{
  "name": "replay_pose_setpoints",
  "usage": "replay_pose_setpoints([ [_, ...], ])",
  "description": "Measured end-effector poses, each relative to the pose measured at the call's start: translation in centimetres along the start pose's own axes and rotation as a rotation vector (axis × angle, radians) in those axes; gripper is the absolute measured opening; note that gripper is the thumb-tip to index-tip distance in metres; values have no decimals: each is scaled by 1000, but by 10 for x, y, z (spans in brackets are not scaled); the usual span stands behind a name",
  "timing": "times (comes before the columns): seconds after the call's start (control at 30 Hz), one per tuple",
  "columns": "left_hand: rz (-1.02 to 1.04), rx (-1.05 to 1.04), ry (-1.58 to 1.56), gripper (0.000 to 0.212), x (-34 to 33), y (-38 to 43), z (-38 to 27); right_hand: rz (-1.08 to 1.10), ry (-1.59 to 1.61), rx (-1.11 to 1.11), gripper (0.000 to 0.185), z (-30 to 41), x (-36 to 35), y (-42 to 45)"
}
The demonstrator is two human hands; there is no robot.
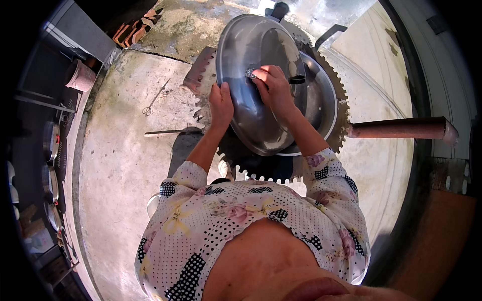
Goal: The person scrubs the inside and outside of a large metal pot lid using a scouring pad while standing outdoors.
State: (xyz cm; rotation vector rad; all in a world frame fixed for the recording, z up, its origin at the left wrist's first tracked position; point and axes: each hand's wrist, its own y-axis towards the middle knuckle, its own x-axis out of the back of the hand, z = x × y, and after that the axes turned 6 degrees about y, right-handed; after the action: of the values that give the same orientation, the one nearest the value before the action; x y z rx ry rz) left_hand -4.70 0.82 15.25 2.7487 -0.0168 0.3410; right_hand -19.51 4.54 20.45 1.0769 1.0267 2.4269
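Note:
A large domed metal lid is tilted up on its side in front of me, its outer face towards me. My left hand grips its left rim, thumb on the outer face. Pinched in the fingertips of my right hand is a metal scouring pad, which touches the middle of the dome. A black lid handle shows just right of that hand. Behind and beneath the lid sits a wide metal pan, partly covered by it. The pan rests on a round, dark stand with a toothed edge.
A reddish cylindrical bar juts right from the stand. Dark bent brackets rise at its far side. A thin metal rod with a looped end lies on the concrete floor. At left are a pinkish bucket and stacked roof tiles.

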Motion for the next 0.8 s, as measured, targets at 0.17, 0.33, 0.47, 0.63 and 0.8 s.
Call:
replay_pose_setpoints([
  [0.17, 30, -16, -22, 28, -6, -4, -2, -32, -115, -150, 12, -32, 12, 8],
  [0.33, 32, 1, 12, 28, -4, -3, 6, 62, -1, 28, 12, 2, -4, 17],
  [0.47, 72, 22, -39, 27, -9, -7, -1, -6, -129, -214, 11, -49, 8, 24],
  [0.63, 1, 10, -20, 26, -6, -9, 9, 108, -85, 40, 14, -3, -6, 20],
  [0.8, 62, 0, -41, 27, -9, -12, -8, 31, -261, -287, 11, -44, 16, 24],
])
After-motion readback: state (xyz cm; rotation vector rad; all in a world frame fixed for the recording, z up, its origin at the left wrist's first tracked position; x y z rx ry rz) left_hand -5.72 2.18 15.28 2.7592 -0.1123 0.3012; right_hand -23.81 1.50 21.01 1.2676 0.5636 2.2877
